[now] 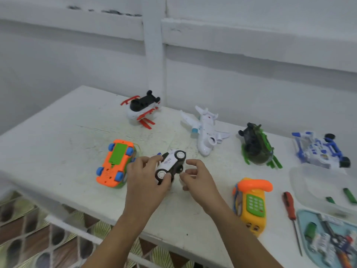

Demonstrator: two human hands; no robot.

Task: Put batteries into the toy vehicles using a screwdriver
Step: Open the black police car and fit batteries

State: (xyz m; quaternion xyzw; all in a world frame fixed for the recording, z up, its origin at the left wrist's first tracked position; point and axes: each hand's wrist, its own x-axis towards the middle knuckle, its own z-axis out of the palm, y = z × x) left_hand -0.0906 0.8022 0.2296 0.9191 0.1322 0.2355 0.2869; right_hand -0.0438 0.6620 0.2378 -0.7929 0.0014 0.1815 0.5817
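My left hand (145, 176) grips a small white toy car (170, 165) with black underside, tilted on its side just above the white table (77, 120). My right hand (197, 177) hovers beside the car's right end, fingers loosely curled and holding nothing. A red-handled screwdriver (289, 207) lies on the table at the right. Green batteries (349, 195) lie in a clear plastic container (313, 182) at the far right.
An orange car (115, 164) lies upside down at left. Behind stand a red-and-white helicopter (142, 109), a white plane (205, 130), a green helicopter (257, 147) and a blue-white racer (320, 149). A yellow toy phone (252, 206) and a blue tray (328, 238) with small parts sit near the front right.
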